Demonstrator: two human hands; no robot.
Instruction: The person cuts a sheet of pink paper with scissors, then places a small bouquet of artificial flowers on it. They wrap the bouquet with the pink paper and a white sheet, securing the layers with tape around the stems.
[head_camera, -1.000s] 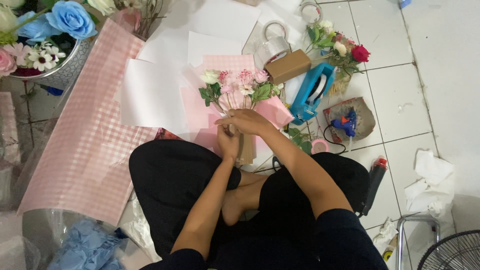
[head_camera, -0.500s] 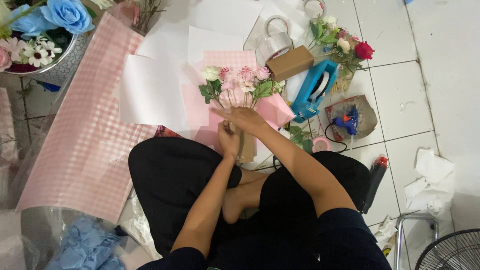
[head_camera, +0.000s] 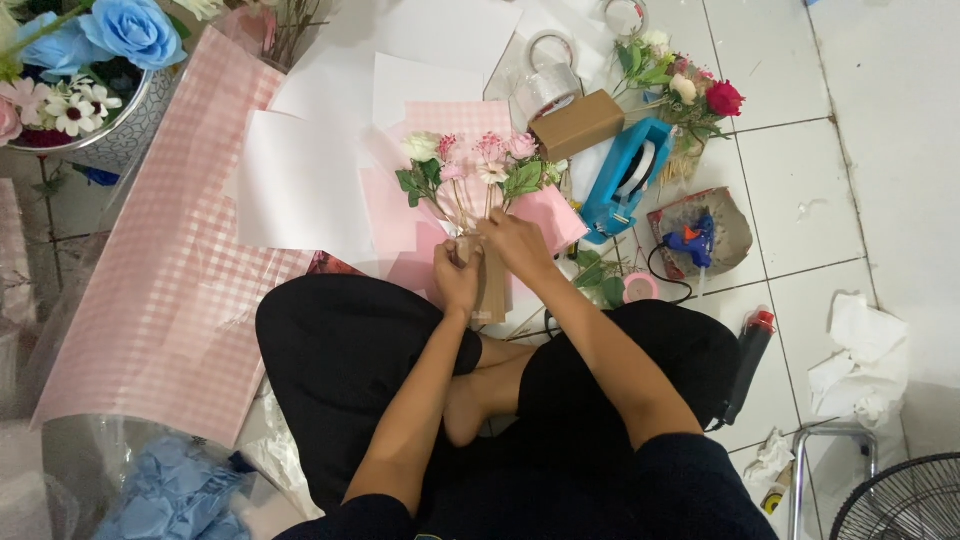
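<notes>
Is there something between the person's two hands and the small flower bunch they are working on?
Nothing visible. Both the left hand and the right hand already touch the stems of the small flower bunch.

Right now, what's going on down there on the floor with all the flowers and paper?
A person sits cross-legged on the tiled floor. The left hand and right hand meet at the stems of a small bunch of pink and white flowers lying on pink paper. A blue tape dispenser and glue gun lie beside them.

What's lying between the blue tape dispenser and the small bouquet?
In the head view, a brown cardboard box lies between the blue tape dispenser and the small bouquet.
</notes>
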